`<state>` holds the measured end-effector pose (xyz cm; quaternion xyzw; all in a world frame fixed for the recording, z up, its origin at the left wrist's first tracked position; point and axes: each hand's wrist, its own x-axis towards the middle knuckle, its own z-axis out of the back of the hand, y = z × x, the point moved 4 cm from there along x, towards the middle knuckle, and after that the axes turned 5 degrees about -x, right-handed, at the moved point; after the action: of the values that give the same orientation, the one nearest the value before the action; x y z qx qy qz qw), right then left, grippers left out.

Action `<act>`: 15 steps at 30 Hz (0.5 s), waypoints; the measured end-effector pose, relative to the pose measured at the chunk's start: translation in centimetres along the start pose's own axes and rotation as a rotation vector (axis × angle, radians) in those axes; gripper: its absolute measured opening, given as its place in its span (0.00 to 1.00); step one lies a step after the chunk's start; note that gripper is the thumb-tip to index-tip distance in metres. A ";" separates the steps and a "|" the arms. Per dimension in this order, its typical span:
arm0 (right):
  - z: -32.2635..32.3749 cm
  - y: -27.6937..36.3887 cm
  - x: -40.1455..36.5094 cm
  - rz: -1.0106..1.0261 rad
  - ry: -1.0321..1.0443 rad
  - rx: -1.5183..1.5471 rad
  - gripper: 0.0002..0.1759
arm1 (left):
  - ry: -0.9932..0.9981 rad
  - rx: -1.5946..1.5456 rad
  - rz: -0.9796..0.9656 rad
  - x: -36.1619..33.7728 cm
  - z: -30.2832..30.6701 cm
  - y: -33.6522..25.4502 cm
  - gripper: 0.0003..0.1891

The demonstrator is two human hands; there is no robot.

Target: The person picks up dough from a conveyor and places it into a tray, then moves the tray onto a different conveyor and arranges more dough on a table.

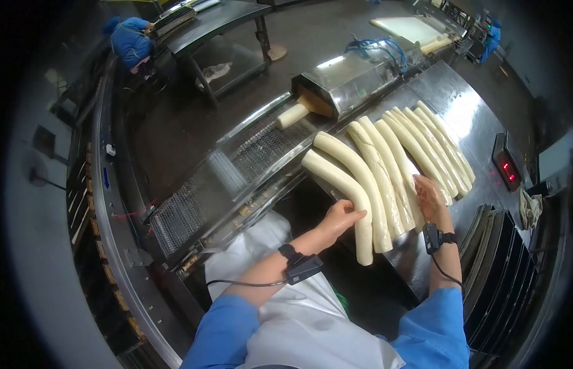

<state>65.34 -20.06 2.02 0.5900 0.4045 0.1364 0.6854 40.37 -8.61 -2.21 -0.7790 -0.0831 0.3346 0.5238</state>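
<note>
Several long, pale dough rolls (394, 172) lie side by side on the metal table, their near ends bent toward me. My left hand (340, 220) touches the outer side of the leftmost dough roll (355, 195), fingers partly bent and not wrapped round it. On the other side of this left-hand group, my right hand (429, 198) rests against a roll in the gap before the right-hand group (437, 154). Its fingers are stretched out, with the tips partly hidden. Both wrists carry black strapped devices with cables.
A mesh conveyor (262, 147) runs at the left, with a short dough piece (292, 115) coming from a metal housing (354, 77). A red digital display (507, 165) stands on the metal table (449, 92). Dark trays (499, 277) stack at right. A person in blue (131, 42) works far left.
</note>
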 end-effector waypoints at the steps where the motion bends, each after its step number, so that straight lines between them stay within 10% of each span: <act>1: -0.3 0.0 -0.1 -0.102 0.080 0.030 0.17 | 0.114 -0.269 -0.023 -0.3 -0.5 -0.3 0.19; 6: -5.6 -1.5 -2.9 -0.195 0.160 0.147 0.25 | -0.125 -0.640 -0.125 -1.0 1.3 1.1 0.22; 10: -11.5 -2.9 -4.9 -0.390 0.493 0.266 0.42 | 0.067 -0.632 -0.002 -4.4 4.2 -0.3 0.27; 15: -15.2 -3.2 -5.7 -0.197 0.520 0.022 0.44 | -0.042 -0.520 -0.089 -9.7 8.8 -2.6 0.29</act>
<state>49.90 -14.14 1.67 0.5003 0.6238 0.2115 0.5620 28.23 -5.43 2.25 -0.8759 -0.2115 0.2946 0.3183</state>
